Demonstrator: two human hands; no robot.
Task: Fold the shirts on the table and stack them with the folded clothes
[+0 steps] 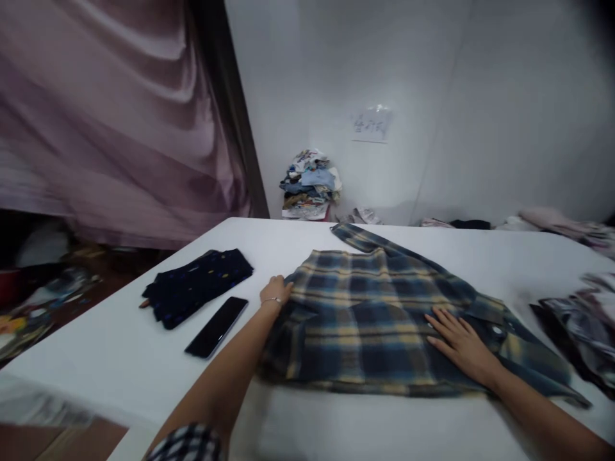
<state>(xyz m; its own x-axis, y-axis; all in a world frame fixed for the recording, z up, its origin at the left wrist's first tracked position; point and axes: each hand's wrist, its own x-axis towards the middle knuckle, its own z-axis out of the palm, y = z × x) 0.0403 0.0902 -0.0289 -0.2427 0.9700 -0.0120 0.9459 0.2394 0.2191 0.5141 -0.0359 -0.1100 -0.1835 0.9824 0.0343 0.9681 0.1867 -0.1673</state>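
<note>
A plaid shirt (365,314) in dark blue, yellow and grey lies spread across the white table (158,378). One sleeve (365,240) stretches toward the table's far edge; the fabric on the right is bunched, with a pale button showing. My left hand (277,290) is closed on the shirt's left edge, its fingers partly hidden by the cloth. On the right part of the shirt, my right hand (459,342) rests flat with its fingers spread.
Left of the shirt lie a black phone (217,328) and a folded dark patterned garment (199,285). More clothes (583,326) sit at the right edge. Behind the table stands a pile of clothes (311,182) by the wall. A pink curtain (120,115) hangs at left.
</note>
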